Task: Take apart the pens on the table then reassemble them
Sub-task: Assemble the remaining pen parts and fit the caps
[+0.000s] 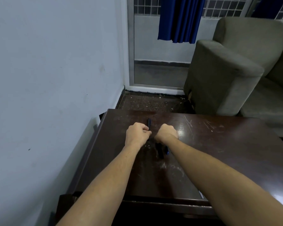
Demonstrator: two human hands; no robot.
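Head view of 2 bare hands working close together over a dark, scratched table [219, 152], near its far left corner. The left hand [138, 133] is curled with thumb and fingers pinched on the near end of a dark pen [149, 123], whose free end points away from the person and lies low over the table; gripping one end leaves the rest of the barrel exposed, presumably so that the other hand can pull or twist a part off it. The right hand [167, 132] sits just beside the left with its back to the camera and its fingers curled under; whether they close on a cap, a refill or nothing cannot be told from this angle. A small cluster of dark pen parts [160, 151], 1 with a blue tip, lies on the table just nearer the person, partly hidden by the right wrist; their position within easy reach suggests a holding area for pieces or pens awaiting their turn, though whether they are whole or dismantled is not clear. Judged from this, the task is at an early or middle stage. A grey armchair [227, 70] stands beyond the table, and a blue curtain [180, 18] hangs at the window behind it.
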